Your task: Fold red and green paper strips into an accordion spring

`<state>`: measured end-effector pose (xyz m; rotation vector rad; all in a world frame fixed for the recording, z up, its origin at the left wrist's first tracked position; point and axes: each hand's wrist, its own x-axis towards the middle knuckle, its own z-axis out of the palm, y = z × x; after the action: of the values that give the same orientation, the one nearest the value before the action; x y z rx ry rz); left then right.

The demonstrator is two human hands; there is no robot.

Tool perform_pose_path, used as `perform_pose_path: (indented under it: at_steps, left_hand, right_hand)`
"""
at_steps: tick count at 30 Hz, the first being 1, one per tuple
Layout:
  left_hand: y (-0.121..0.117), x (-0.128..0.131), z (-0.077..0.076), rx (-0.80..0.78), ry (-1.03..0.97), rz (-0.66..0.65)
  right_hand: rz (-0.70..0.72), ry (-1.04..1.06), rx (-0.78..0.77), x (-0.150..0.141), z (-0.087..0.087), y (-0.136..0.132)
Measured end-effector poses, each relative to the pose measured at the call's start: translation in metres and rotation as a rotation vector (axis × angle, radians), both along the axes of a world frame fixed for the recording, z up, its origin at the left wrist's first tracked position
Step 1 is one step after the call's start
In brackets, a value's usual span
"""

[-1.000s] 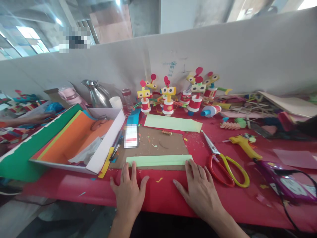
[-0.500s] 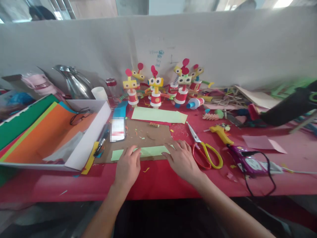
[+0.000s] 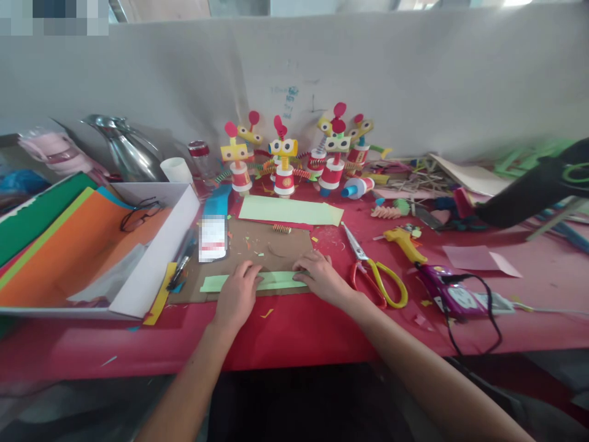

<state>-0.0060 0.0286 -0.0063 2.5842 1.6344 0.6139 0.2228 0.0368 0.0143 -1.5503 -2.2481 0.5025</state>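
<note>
A folded light green paper strip [image 3: 278, 281] lies lengthwise on a brown cardboard sheet [image 3: 248, 239]. My left hand [image 3: 237, 293] rests on its left part, fingers bent and pressed together on the paper. Toward the right end, my right hand [image 3: 324, 279] has its fingers curled down onto the strip's upper edge and covers that end. Beyond the hands are a small yellowish paper spring [image 3: 281, 229] and a wider light green paper piece [image 3: 285, 210]. To the right of my right hand lie scissors [image 3: 375, 276] with one red and one yellow handle loop.
A white box [image 3: 156, 258] with coloured sheets and glasses stands left, near a phone [image 3: 213, 239]. Several paper-cup figures [image 3: 284, 178] line the back. A yellow glue gun [image 3: 405, 244], a purple case [image 3: 455, 294] with a black strap and pink paper [image 3: 478, 259] lie right.
My right hand has slid left along the strip, closer to my left hand, and its fingers are more curled. My left hand stays on the paper. The view has shifted slightly.
</note>
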Motion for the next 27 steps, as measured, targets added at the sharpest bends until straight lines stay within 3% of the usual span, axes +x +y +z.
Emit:
perform_pose_path:
  at_steps: [6,14,21,27]
  left_hand:
    - [-0.001,0.001,0.008,0.031,0.026,-0.039]
    - [-0.007,-0.005,0.015,0.143,0.166,-0.158]
    - [-0.009,-0.007,0.016,0.25,0.218,-0.235]
    - [-0.01,-0.006,0.015,0.245,0.267,-0.235]
  right_hand:
    - [0.131,0.047,0.116,0.006,-0.001,-0.002]
    - [0.319,-0.073,0.288,0.026,-0.005,-0.008]
    - [0.361,-0.218,0.352,0.036,-0.007,-0.012]
    - [0.349,-0.389,0.334,0.041,-0.001,-0.018]
